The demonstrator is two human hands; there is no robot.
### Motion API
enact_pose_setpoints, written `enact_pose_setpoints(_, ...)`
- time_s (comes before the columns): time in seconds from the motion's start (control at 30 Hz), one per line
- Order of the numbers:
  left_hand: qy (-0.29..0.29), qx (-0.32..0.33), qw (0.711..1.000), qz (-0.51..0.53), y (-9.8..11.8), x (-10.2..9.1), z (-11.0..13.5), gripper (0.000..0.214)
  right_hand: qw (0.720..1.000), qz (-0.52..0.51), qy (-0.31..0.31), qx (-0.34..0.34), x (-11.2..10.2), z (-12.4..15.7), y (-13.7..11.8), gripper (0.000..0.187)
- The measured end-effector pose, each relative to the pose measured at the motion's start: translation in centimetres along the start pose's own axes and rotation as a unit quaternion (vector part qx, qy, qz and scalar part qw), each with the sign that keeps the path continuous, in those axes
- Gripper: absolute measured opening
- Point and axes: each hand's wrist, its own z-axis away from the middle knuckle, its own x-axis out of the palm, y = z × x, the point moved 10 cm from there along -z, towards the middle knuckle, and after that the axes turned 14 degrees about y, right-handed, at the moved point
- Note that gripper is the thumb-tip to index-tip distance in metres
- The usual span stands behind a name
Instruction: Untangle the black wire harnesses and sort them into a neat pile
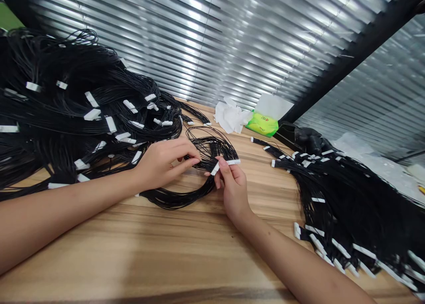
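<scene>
A looped bundle of thin black wires [181,198] with white connectors lies in front of me on the wooden table. My right hand [233,186] is closed on the white connectors [233,161] of this wire harness, thumb on top and fingers underneath. To its left, my left hand [162,161] has its thumb and forefinger drawn together at the edge of the wires. What lies between those fingertips, if anything, is too small to make out. The curled fingers of that hand are partly hidden.
A large heap of black wire harnesses [79,82] with white connectors fills the left side. Another pile [352,193] lies on the right. At the back are crumpled white tissue [229,115] and a green tissue pack [262,123], before a corrugated metal wall [206,42].
</scene>
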Motion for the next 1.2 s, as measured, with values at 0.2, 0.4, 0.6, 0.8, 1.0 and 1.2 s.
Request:
enact_pose_setpoints(0.2, -0.009, 0.010, 0.999, -0.040, -0.3, 0.2, 0.2, 0.018, 1.000, -0.008, 0.005, -0.004, 0.0, 0.0, 0.0, 0.032)
enact_pose_setpoints(0.4, -0.005, 0.135, 0.976, -0.169, 1.8, 0.0, 0.1, 0.019, 1.000, -0.010, 0.005, -0.010, 0.0, 0.1, -0.1, 0.031)
enact_pose_setpoints(0.6, 0.008, 0.044, 0.983, -0.176, -1.1, -1.0, -0.3, 0.008, 0.999, -0.031, 0.018, 0.000, -0.1, 0.2, -0.3, 0.032)
enact_pose_setpoints(0.8, 0.080, -0.204, 0.975, -0.046, -7.0, -2.4, 0.2, 0.019, 0.986, -0.090, -0.090, 0.111, 2.0, 1.4, 1.1, 0.035)
enact_pose_setpoints(1.0, 0.120, -0.306, 0.921, 0.209, -7.9, -1.1, 1.0, 0.030, 0.952, -0.015, -0.253, 0.175, 4.4, 4.7, 1.7, 0.038)
enact_pose_setpoints(1.2, -0.140, -0.278, 0.930, 0.193, -6.5, 4.1, 2.6, 0.037, 0.976, -0.040, -0.199, 0.083, 3.3, 3.5, 0.3, 0.034)
